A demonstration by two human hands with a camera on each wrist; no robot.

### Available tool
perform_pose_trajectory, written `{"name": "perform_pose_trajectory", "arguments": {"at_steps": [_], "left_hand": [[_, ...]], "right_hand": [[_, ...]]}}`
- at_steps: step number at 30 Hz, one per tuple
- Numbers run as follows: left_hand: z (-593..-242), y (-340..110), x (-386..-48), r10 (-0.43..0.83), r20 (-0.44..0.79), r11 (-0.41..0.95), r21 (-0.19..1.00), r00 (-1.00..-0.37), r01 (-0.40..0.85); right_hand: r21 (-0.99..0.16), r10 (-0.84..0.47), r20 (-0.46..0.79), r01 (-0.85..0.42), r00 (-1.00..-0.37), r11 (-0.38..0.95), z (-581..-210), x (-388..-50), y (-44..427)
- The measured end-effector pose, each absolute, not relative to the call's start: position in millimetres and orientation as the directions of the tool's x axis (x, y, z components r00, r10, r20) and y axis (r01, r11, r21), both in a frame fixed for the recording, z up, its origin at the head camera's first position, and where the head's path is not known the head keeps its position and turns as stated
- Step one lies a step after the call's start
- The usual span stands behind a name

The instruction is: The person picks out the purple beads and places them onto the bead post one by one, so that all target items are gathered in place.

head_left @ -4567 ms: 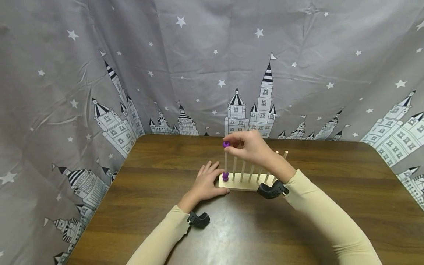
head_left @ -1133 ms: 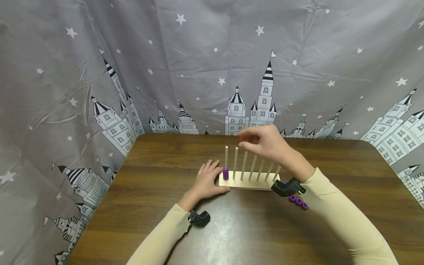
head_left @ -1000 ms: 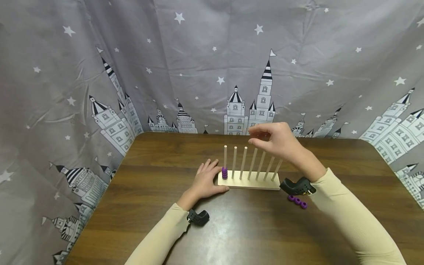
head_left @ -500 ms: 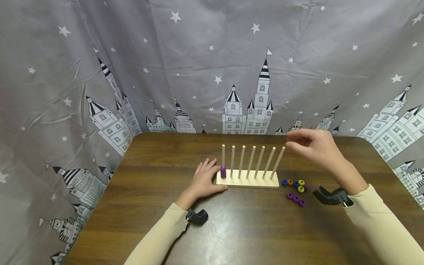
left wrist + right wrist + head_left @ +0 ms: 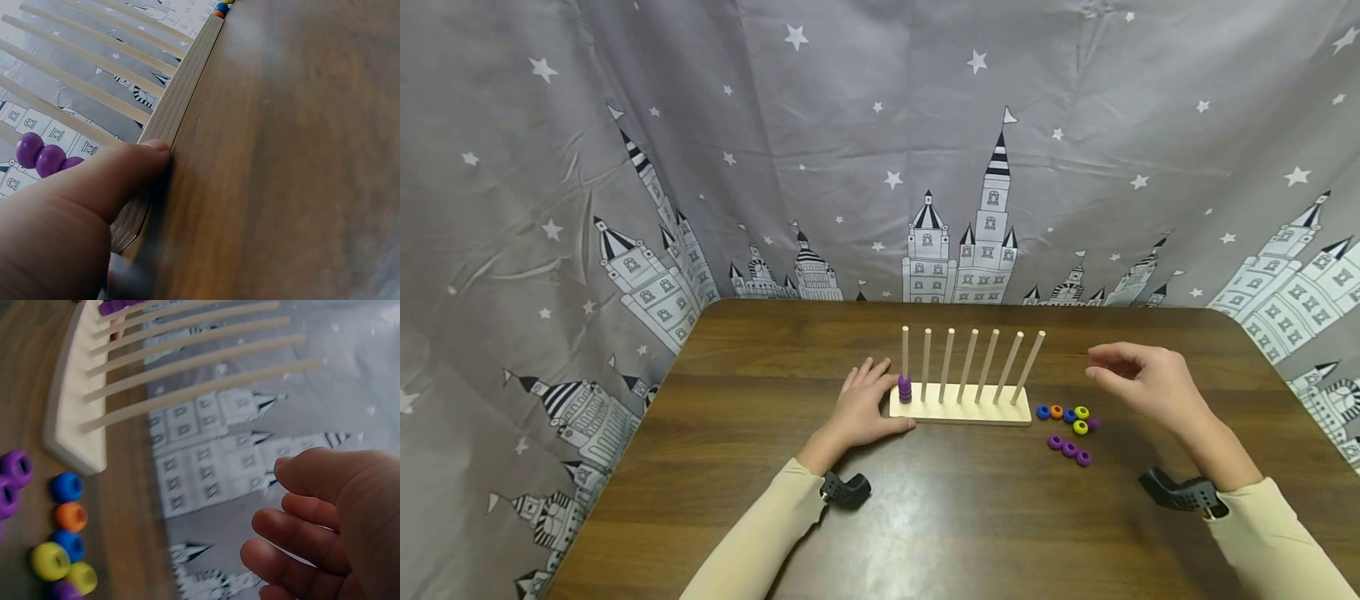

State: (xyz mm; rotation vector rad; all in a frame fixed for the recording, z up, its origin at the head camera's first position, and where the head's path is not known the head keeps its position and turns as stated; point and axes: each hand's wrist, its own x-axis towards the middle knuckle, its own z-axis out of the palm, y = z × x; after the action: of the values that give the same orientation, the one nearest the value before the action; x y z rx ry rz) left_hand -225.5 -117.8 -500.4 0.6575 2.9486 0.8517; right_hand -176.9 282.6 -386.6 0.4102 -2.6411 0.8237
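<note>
A pale wooden base (image 5: 962,414) with a row of upright pegs (image 5: 973,354) stands on the table. Purple beads (image 5: 905,390) are stacked low on its leftmost peg. My left hand (image 5: 859,414) rests at the base's left end, thumb along the front edge and fingers spread behind; in the left wrist view the thumb (image 5: 119,175) presses the wood. Above the table at the right, my right hand (image 5: 1150,382) hovers with loosely bent fingers and holds nothing. Below and left of it lie loose beads: purple ones (image 5: 1069,450), blue (image 5: 1043,412), orange (image 5: 1057,412) and yellow (image 5: 1080,427).
The brown wooden table (image 5: 970,517) spreads out in front of the base. A grey curtain (image 5: 850,150) printed with castles and stars hangs behind the table and along its left side. Black wrist cameras (image 5: 1180,493) sit on both forearms.
My right hand earlier held a purple bead over the leftmost peg; that bead now sits on the stack. The right hand, empty, has moved right and lower, uncovering the loose beads. The left hand stays put.
</note>
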Motion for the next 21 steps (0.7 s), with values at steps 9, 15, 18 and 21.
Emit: {"name": "perform_pose_trajectory", "arguments": {"at_steps": [9,15,18,21], "left_hand": [[-498,-118,-224,0.393,0.108,0.762,0.518,-0.913,0.389],[-498,-118,-224,0.394,0.113,0.760,0.518,-0.912,0.392],[-498,-117,-224,0.393,0.110,0.761,0.519,-0.913,0.390],[-498,-117,-224,0.393,0.108,0.763,0.517,-0.913,0.389]], "right_hand": [[-0.512,-0.099,0.305,-0.251,-0.947,0.821,-431,-166,304],[-0.479,-0.077,0.223,-0.179,-0.972,0.859,-455,-162,315],[-0.487,-0.074,0.195,-0.162,-0.978,0.858,-462,-162,316],[-0.497,-0.057,0.182,-0.142,-0.982,0.856,-466,-161,314]]}}
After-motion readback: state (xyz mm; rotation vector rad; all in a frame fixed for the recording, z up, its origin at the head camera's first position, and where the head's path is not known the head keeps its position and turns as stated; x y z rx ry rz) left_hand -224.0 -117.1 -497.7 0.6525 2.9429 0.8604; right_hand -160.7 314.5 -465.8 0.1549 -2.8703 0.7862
